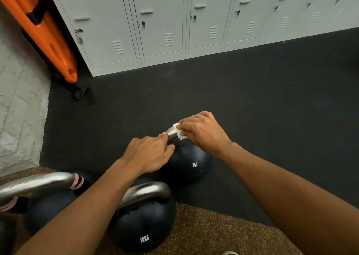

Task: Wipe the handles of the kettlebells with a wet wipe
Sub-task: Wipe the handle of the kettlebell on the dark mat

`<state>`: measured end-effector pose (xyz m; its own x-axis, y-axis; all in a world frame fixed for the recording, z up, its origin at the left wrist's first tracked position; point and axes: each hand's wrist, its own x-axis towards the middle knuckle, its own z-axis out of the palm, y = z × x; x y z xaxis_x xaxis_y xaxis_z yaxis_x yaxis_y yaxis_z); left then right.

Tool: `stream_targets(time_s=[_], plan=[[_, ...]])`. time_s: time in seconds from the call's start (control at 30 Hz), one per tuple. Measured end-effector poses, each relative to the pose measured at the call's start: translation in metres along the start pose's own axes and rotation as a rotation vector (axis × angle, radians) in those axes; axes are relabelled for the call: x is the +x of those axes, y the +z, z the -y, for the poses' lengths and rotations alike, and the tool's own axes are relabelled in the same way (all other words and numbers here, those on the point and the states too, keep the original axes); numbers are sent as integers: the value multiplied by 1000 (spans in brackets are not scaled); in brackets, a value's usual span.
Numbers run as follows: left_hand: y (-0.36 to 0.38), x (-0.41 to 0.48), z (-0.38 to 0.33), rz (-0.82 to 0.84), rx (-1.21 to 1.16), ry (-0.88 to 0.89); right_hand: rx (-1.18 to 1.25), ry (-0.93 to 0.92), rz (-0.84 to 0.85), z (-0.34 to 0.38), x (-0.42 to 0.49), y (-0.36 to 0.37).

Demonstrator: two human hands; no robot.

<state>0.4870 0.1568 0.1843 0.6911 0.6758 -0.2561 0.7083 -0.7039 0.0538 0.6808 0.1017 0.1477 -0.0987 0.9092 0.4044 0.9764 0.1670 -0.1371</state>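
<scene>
Three black kettlebells with steel handles stand on the floor. The 8 kg kettlebell is farthest from me. My right hand presses a white wet wipe around its steel handle. My left hand rests on the left side of that handle and the bell's top, steadying it. The 12 kg kettlebell sits nearer, under my left forearm. A third kettlebell with pink bands on its handle is at the lower left.
A row of grey lockers lines the far side of the black rubber floor. An orange board with black straps leans at the left by a white brick wall. Speckled brown matting lies beneath me.
</scene>
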Motion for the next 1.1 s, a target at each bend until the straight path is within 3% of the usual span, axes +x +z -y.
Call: stream_targets(time_s=[0.27,0.37,0.5,0.6,0.7,0.87,1.0,1.1], plan=[[-13,3,-20,-268,-33,-74,56,168,-43,4,-13,5],[-14,7,-24,-340,-125,-92,66,165,26,4,-9,-3],[-15,17,-36,-385,-265,-21,309,285,98,3,-3,-20],[-13,24,-43,-385,-145,36,431,340,148,-4,-3,-32],[-13,29,-46,-412,-8,52,393,336,175,-26,-3,-55],[-13,34,-46,-418,-64,59,284,472,272,-85,-13,-85],[-11,37,-48,-460,-149,46,345,581,451,-103,-32,-64],[-4,40,-48,-535,-133,56,426,575,456,-99,-40,-31]])
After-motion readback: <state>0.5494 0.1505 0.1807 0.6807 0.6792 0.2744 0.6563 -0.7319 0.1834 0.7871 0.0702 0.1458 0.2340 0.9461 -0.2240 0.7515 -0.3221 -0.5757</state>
